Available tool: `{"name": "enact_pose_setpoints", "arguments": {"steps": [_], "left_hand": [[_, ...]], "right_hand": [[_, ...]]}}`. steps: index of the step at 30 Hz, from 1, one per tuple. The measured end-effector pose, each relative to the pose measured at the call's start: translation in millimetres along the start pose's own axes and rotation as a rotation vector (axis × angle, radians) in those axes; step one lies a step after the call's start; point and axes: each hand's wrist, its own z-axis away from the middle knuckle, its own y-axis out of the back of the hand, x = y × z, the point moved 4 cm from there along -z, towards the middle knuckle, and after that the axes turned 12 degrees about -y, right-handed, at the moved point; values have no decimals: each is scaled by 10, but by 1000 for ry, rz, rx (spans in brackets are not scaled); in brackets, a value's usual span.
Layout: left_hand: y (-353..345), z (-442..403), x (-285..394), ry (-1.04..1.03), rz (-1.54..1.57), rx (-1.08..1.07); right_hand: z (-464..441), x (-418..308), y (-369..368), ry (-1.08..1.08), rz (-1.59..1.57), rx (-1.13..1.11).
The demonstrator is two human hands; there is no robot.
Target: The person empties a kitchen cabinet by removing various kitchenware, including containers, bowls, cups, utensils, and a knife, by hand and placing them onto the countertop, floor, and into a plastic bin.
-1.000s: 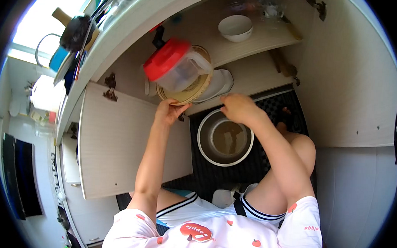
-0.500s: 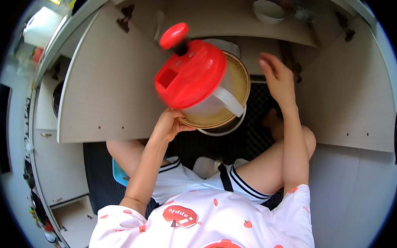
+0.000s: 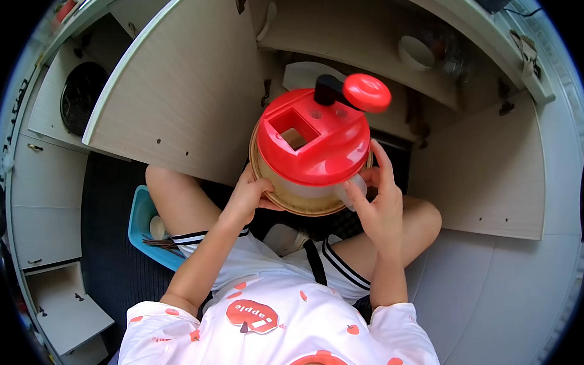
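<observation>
A hand-crank food chopper with a red lid, black-and-red crank and pale clear body stands on a round tan board-like piece with a brown rim. The square opening in the lid faces up. My left hand grips the round piece by its near left rim, thumb on top and fingers underneath. At the right side, my right hand is closed around the chopper's clear handle. What lies beneath the round piece is mostly hidden.
Cabinet doors stand open on both sides. A white bowl sits on the cabinet shelf. On the floor by my left knee is a blue basin holding a cup and brown sticks.
My right hand came in from the right and took the chopper's handle. The chopper and round piece now sit more level, with the crank pointing right; the view has swung right.
</observation>
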Motion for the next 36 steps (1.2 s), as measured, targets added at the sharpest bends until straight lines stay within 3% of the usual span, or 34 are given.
{"name": "enact_pose_setpoints", "arguments": {"steps": [11, 16, 21, 24, 27, 36], "left_hand": [[309, 364, -195, -76, 42, 78], [427, 520, -171, -100, -48, 108], [526, 624, -151, -196, -205, 90], [521, 672, -139, -133, -123, 113], [515, 702, -37, -240, -250, 95], [539, 749, 131, -294, -267, 64]], "right_hand": [[501, 224, -480, -190, -607, -83], [683, 346, -574, -48, -593, -66], [857, 572, -579, -92, -559, -82], [889, 570, -565, -30, -575, -25], [908, 492, -561, 51, -609, 58], [870, 349, -573, 144, -656, 184]]}}
